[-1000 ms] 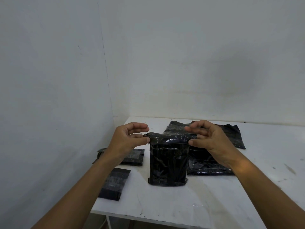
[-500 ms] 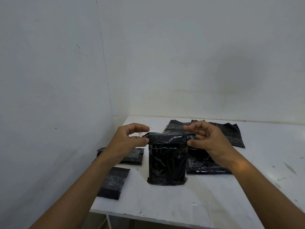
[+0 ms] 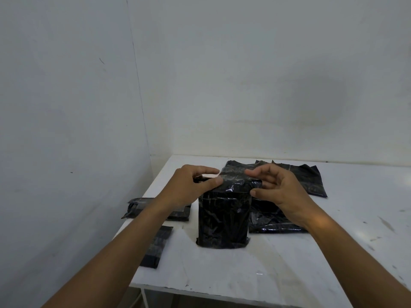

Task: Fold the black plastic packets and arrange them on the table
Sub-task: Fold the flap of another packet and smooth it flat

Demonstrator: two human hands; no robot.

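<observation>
Left hand (image 3: 189, 187) and right hand (image 3: 282, 193) pinch one black plastic packet (image 3: 223, 221) mid-fold; two folded packets (image 3: 155, 250) left, unfolded pile (image 3: 307, 178) behind.

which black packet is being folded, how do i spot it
On the white table, look just in front of the flat pile of unfolded black plastic packets. Unlike the small folded black packets at the left edge, this narrow black plastic packet has the left hand and right hand holding its top flap.
</observation>
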